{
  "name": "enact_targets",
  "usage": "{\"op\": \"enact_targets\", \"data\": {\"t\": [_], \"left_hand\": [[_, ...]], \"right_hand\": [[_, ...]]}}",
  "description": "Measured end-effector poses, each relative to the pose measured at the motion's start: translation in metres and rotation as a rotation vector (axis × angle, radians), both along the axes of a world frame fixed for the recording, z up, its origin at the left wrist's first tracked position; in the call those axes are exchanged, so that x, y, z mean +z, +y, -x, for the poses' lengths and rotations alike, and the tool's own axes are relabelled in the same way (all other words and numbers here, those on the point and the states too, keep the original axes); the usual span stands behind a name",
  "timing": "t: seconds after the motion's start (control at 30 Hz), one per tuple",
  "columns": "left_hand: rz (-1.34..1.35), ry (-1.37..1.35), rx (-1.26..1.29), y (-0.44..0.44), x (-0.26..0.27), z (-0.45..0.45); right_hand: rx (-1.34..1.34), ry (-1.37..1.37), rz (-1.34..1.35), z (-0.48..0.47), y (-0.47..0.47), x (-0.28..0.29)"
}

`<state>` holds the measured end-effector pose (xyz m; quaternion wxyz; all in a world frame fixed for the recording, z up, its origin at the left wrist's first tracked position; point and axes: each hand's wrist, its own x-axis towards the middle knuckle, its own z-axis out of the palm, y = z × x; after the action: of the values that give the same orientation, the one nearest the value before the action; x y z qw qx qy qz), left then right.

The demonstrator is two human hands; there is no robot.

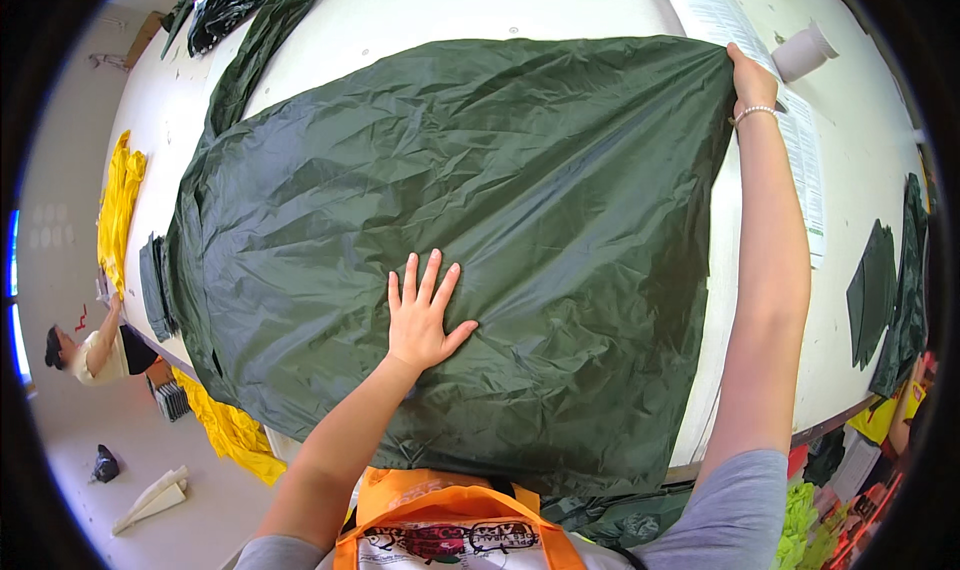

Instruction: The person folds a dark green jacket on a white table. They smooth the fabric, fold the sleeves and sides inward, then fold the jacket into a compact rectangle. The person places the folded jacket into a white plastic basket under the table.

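Note:
A large sheet of dark green, shiny fabric (315, 217) lies spread and wrinkled over a white table (600, 0). My left hand (426, 315) rests flat on it near the middle, palm down with the fingers spread. At the upper right, my right hand (752, 79) grips the far corner of the fabric, and creases fan out from that corner. A beaded bracelet (756, 111) circles my right wrist. The fabric's near edge reaches over the table's front edge, by my orange apron (442, 487).
Printed sheets (802, 165) and a white cup-shaped object (804, 52) are at the right. Dark green pieces (871, 292) lie beyond. Yellow fabric (120, 210) lies at the left, where another person (101, 352) touches it. Black plastic (229, 11) sits at the far left.

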<state>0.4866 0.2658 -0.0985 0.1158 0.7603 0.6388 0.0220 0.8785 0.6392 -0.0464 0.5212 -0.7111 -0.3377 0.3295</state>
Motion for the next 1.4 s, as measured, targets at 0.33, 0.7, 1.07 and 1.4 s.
{"op": "enact_targets", "data": {"t": [0.33,0.7,1.07,1.4], "left_hand": [[0.010,-0.023,0.007,0.004,0.000,-0.001],[0.003,-0.020,0.017,0.007,0.004,-0.001],[-0.081,-0.079,0.002,-0.004,-0.008,0.009],[-0.239,-0.077,0.014,-0.013,-0.027,0.011]], "right_hand": [[0.756,0.185,-0.030,0.023,0.000,-0.023],[0.165,-0.619,0.015,-0.013,-0.004,-0.067],[1.152,-1.123,-0.098,0.186,-0.305,-0.060],[0.367,-0.711,0.673,-0.034,-0.505,-0.017]]}}
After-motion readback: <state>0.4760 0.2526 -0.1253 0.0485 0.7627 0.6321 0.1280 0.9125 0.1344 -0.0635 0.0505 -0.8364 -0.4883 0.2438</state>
